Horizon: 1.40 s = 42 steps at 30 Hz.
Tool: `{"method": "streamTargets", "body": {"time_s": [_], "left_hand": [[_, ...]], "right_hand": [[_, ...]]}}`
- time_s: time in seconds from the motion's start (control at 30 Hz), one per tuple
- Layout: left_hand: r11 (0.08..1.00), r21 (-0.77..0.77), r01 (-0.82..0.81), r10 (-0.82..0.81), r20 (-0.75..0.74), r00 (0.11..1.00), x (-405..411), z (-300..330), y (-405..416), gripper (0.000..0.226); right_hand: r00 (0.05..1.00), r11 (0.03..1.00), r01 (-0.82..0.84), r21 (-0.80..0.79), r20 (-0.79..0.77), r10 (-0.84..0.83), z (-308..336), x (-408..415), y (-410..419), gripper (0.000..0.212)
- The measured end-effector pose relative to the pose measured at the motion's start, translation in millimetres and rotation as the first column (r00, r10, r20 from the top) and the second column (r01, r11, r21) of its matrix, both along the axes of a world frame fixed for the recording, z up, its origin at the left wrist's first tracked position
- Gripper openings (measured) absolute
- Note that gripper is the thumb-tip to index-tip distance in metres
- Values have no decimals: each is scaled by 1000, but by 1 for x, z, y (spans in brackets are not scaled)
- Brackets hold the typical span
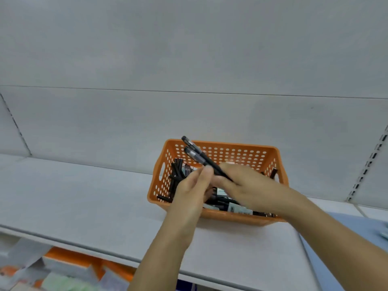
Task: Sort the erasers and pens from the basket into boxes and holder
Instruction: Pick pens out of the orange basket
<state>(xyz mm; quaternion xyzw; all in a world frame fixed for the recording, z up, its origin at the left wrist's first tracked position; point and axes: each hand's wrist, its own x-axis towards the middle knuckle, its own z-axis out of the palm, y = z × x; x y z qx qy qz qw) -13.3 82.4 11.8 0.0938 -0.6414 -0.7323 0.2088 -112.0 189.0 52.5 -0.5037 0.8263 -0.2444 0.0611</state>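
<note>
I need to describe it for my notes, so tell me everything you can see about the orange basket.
The basket is orange, plastic by its look, rectangular, with round holes through its walls and a handle slot in its left end. It stands upright on a pale shelf, holding a jumble of black pens and some labelled items. Both hands work above it, holding two pens.

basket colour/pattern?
Orange plastic basket, walls perforated with rows of round holes; seen clearly in the head view.
</note>
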Motion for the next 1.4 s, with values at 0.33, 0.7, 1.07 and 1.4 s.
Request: {"method": "streamTargets", "body": {"time_s": [0.33,0.7,1.07,1.4], "left_hand": [[857,434,-280,372,-141,918,10,30,-60,24],[847,406,-343,413,-97,906,35,18,-63,21],[773,632,-55,150,-98,984,-2,7,-27,33],[591,799,-110,433,-200,879,-3,9,-42,20]], "right_hand": [[994,993,66,-94,92,-57,-14,1,-39,41],[962,990,121,-75,-236,-135,-40,-24,-87,11],[910,612,165,-773,359,208,-16,10,-47,23],[835,574,355,-738,526,161,-25,20,-59,14]]}}
